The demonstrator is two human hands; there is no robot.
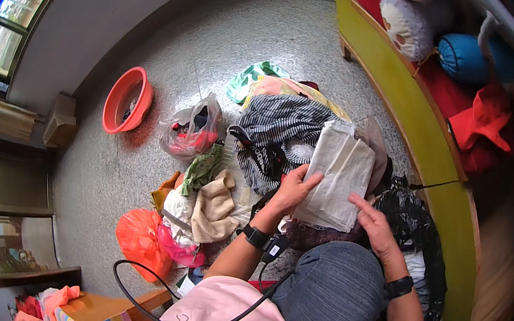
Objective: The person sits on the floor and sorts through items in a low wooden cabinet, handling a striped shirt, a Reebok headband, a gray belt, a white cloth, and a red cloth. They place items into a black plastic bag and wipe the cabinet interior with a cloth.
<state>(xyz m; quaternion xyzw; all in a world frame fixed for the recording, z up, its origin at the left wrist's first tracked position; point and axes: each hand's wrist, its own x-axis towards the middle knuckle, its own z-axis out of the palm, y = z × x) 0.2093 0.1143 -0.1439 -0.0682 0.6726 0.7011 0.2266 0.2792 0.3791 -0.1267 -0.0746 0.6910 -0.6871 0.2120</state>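
A folded white cloth (339, 173) lies before me, over a heap of clothes beyond my knee. On its left side my left hand (297, 187) holds the edge, thumb on top and fingers partly hidden under it. My right hand (371, 221) is at the cloth's right edge, index finger extended towards it; whether it touches cannot be told. Behind the cloth lies a black-and-white striped garment (278, 118) with black straps. A dark purple lacy fabric (313, 237) shows below the cloth's near edge.
Left of the heap are a clear plastic bag (194, 128) of clothes, a beige cloth (215, 207), an orange plastic bag (141, 240) and a red basin (146, 105). A black plastic bag (416, 221) lies on the right, beside the yellow-green bed frame (420, 151).
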